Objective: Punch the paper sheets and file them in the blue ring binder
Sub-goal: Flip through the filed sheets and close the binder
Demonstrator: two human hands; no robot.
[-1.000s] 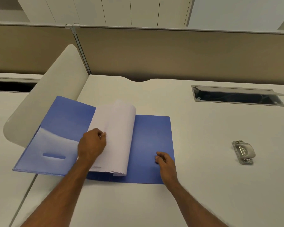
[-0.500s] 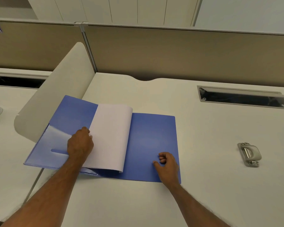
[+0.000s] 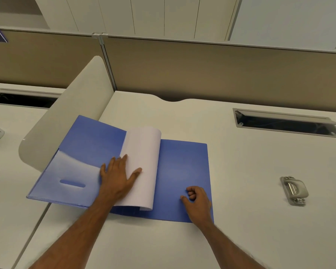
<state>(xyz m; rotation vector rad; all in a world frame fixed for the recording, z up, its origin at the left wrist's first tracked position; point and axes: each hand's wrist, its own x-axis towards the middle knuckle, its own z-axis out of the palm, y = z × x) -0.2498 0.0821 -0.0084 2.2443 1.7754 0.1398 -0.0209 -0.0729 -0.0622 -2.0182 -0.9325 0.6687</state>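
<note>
since the earlier frame: left hand (image 3: 117, 176) has gone from a curled grip at the sheets' left edge to lying flat with fingers spread, and the stack bows up higher along its right side. desk (image 3: 241, 162), white, carries all items; a rounded white divider panel (image 3: 66, 123) stands along its left edge and a recessed cable tray (image 3: 283, 123) is set near its far right corner. blue ring binder (image 3: 182, 171), lying open near the desk's front left, its left cover overhanging the left edge toward the divider, its right cover flat on the surface; a translucent pocket (image 3: 72, 175) with an oval slot sits on the inside of the left cover. paper sheets (image 3: 144, 162), white, one stack lying over the binder's middle, left portion pressed down, right side curled upward in a roll; whether they sit on rings cannot be told. left hand, palm down, fingers apart, resting across the sheets' left edge and the pocket. right hand (image 3: 197, 200), fingers loosely curled together, holding nothing, resting on the right cover near its front edge. hole punch (image 3: 294, 190), grey, well apart toward the desk's right edge, untouched.
</note>
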